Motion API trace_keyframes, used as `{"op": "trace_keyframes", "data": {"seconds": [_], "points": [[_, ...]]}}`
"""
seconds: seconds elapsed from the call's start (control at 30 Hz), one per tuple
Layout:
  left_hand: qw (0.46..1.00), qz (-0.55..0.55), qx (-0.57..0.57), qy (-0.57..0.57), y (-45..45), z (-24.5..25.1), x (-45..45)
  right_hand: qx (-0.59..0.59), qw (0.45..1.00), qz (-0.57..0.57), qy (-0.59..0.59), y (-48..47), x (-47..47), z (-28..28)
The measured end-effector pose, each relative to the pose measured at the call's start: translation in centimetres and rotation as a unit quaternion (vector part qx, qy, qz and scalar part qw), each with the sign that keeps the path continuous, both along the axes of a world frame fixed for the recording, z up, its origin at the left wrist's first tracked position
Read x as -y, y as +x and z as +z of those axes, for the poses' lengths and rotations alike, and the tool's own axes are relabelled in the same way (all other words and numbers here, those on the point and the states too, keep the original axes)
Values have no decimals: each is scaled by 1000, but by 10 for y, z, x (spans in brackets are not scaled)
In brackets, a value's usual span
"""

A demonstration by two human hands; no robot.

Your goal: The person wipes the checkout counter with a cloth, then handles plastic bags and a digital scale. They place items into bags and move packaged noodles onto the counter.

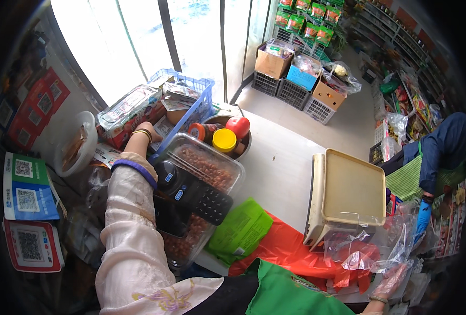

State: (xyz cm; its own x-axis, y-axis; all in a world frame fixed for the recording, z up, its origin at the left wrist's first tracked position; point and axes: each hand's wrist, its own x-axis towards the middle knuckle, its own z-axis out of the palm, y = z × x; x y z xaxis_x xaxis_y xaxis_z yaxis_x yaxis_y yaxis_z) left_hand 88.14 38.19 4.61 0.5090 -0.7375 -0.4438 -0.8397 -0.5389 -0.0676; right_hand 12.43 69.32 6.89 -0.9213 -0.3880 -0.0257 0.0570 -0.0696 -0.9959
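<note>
My left hand (154, 133) reaches into a blue plastic basket (193, 114) by the window, among papers and packets. Its fingers are mostly hidden, so any grip cannot be made out. Beneath that forearm, a black payment terminal (193, 193) and a dark phone (172, 214) lie on clear plastic boxes of reddish-brown nuts (205, 165). Low on the right, my right hand (392, 279) wears a thin transparent glove and touches a crumpled clear plastic bag (398, 244). Whether its fingers close on the bag is unclear. The bag lies beside a weighing scale (355, 189).
A red plastic bag (284, 244) and green packet (242, 230) lie on the white counter (280, 157). Nearby, a metal bowl (246, 147) holds a tomato and jars. A person's blue-gloved hand (422, 220) is beyond the scale. Cartons on crates (294, 92) line the window.
</note>
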Motion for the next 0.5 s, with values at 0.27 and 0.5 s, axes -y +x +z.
{"op": "trace_keyframes", "data": {"seconds": [0.27, 0.5], "points": [[990, -95, 40, -94, 14, 58, 2, -7, 1000, 11, 5, -1, -3, -4], [975, -57, -59, -207, 5, 89, -1, 11, 1000, 24, 15, 17, 12, 8]]}}
